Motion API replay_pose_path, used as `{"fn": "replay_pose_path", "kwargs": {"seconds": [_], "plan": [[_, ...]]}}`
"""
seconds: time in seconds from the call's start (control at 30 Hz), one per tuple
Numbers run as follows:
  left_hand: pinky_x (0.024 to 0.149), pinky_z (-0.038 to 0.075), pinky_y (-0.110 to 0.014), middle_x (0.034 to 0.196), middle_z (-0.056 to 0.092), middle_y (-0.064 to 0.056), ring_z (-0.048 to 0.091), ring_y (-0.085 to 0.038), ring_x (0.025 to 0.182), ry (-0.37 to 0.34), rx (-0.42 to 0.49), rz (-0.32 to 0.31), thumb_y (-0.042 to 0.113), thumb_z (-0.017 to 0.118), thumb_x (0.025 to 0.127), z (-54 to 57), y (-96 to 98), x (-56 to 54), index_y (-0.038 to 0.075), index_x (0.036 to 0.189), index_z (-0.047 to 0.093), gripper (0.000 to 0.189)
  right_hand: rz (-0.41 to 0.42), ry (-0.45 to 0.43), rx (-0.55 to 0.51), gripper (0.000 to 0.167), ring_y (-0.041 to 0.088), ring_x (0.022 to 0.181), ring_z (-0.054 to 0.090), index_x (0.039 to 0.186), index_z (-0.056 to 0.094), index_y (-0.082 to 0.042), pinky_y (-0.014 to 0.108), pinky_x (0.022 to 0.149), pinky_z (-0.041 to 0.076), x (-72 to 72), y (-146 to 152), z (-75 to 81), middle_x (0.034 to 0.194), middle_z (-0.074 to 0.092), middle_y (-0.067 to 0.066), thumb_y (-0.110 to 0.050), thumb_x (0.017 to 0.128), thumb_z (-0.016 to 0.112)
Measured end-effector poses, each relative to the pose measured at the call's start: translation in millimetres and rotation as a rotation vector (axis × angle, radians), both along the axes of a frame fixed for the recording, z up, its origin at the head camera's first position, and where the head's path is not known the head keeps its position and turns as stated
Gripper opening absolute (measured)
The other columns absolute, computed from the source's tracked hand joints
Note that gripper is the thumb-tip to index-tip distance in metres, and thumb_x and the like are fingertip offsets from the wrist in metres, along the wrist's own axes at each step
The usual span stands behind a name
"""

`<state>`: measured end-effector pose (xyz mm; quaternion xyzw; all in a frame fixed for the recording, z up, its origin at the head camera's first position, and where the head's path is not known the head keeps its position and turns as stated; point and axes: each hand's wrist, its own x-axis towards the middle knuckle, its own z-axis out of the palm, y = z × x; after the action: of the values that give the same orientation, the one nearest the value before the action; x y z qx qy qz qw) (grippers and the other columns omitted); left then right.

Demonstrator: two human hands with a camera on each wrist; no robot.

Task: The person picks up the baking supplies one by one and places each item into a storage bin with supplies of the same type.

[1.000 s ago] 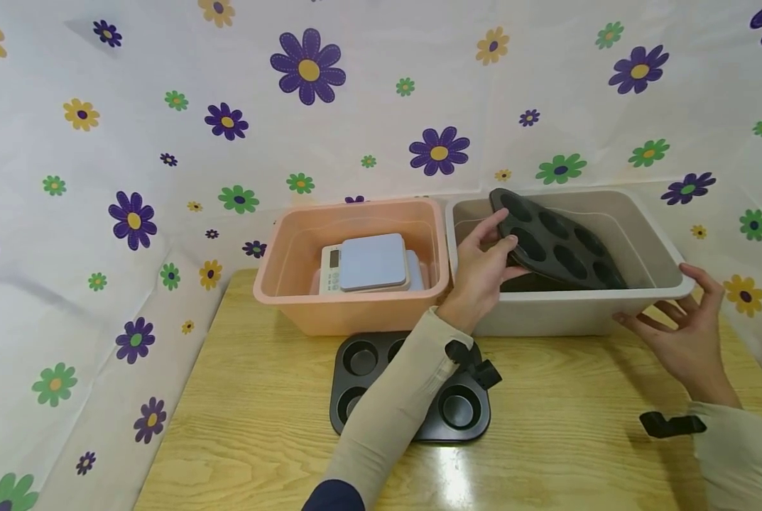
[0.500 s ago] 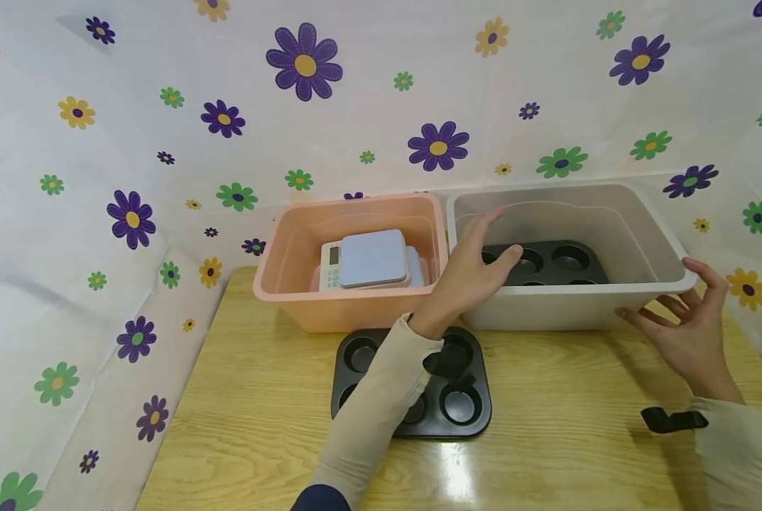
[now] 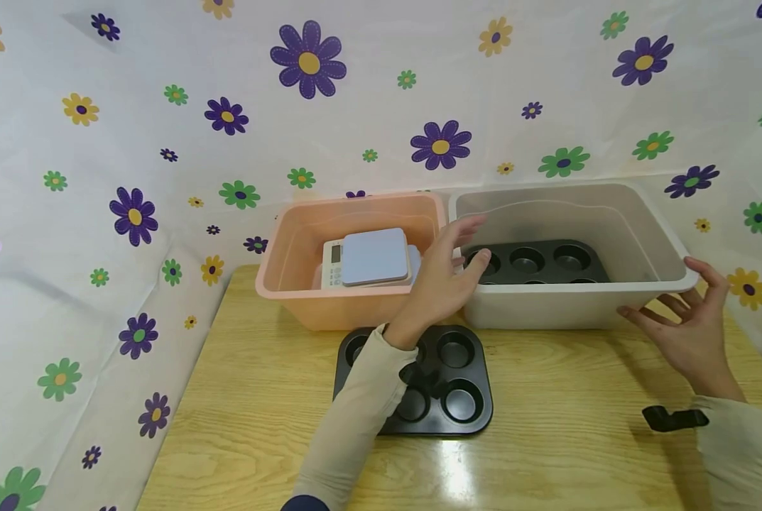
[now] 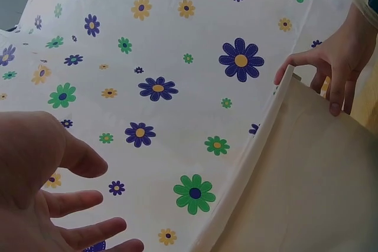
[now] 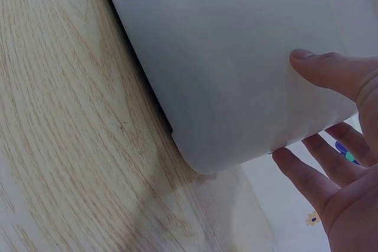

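Observation:
My left hand [image 3: 441, 273] hovers with spread, relaxed fingers over the gap between the two bins, holding nothing. My right hand [image 3: 694, 330] grips the front right corner of the grey plastic bin [image 3: 566, 309]; in the right wrist view the thumb [image 5: 328, 69] lies on one wall and the other fingers reach round the adjoining wall. Flat inside that bin lies a black muffin tin [image 3: 550, 259], its near part hidden by the front wall. Another black muffin tin [image 3: 473, 380] rests on the table, partly covered by my left forearm.
To the left of the grey bin stands a peach plastic bin [image 3: 329, 305] with white kitchen scales [image 3: 374, 257] in it. Both bins sit at the back of the wooden table [image 3: 246, 419], against a flower-patterned sheet [image 3: 368, 106].
My left hand let go of the tilted muffin tin, which now lies flat in the grey bin. The hand then drew back leftward. My right hand stays at the bin's corner.

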<state>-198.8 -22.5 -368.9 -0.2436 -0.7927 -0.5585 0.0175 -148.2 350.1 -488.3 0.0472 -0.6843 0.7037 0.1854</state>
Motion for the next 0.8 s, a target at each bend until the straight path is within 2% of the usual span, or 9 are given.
{"fn": "replay_pose_path", "kwargs": {"seconds": [0.23,0.5,0.7,0.73,0.8], "plan": [[0.118,0.057,-0.047,0.155,0.057,-0.016,0.06,-0.033,0.142,0.009,0.041,0.005,0.013,0.059,0.11,-2.1,-12.0,3.7,0.009,0.16,0.051,0.051,-0.015,-0.014,0.017,0.114,-0.002,0.113,0.07,0.165,0.024,-0.027,0.01,0.079,0.062,-0.3,-1.2,0.5,0.15,0.053,-0.007,0.034,0.081,0.07],[0.106,0.062,-0.037,0.14,0.065,-0.016,0.069,-0.032,0.124,0.02,0.068,0.034,0.009,0.06,0.109,-4.5,-25.6,8.5,0.009,0.155,0.057,0.046,-0.027,-0.023,0.035,0.114,-0.002,0.112,0.069,0.166,0.024,-0.027,0.009,0.078,0.061,0.3,-2.5,1.1,0.149,0.053,-0.008,0.034,0.081,0.07],[0.09,0.058,-0.024,0.128,0.07,-0.016,0.068,-0.028,0.103,0.037,0.058,0.046,0.009,0.059,0.109,-6.2,-31.4,8.3,0.009,0.15,0.061,0.041,-0.132,-0.08,0.28,0.116,-0.008,0.112,0.063,0.167,0.02,-0.03,0.005,0.08,0.058,-0.6,-3.3,1.7,0.147,0.05,-0.015,0.028,0.083,0.075],[0.088,0.057,-0.022,0.128,0.07,-0.016,0.067,-0.027,0.101,0.038,0.055,0.047,0.009,0.059,0.109,-6.3,-32.3,8.5,0.009,0.15,0.061,0.041,-0.132,-0.081,0.288,0.116,-0.009,0.112,0.063,0.167,0.019,-0.03,0.005,0.08,0.058,-0.7,-3.0,1.2,0.147,0.05,-0.016,0.028,0.083,0.076],[0.085,0.056,-0.022,0.127,0.071,-0.017,0.066,-0.025,0.099,0.04,0.05,0.05,0.01,0.059,0.109,-6.6,-34.6,9.4,0.009,0.149,0.061,0.041,-0.102,-0.066,0.222,0.116,-0.007,0.112,0.064,0.166,0.021,-0.029,0.006,0.08,0.058,-0.6,-2.1,-0.2,0.147,0.051,-0.014,0.03,0.083,0.074]]}}
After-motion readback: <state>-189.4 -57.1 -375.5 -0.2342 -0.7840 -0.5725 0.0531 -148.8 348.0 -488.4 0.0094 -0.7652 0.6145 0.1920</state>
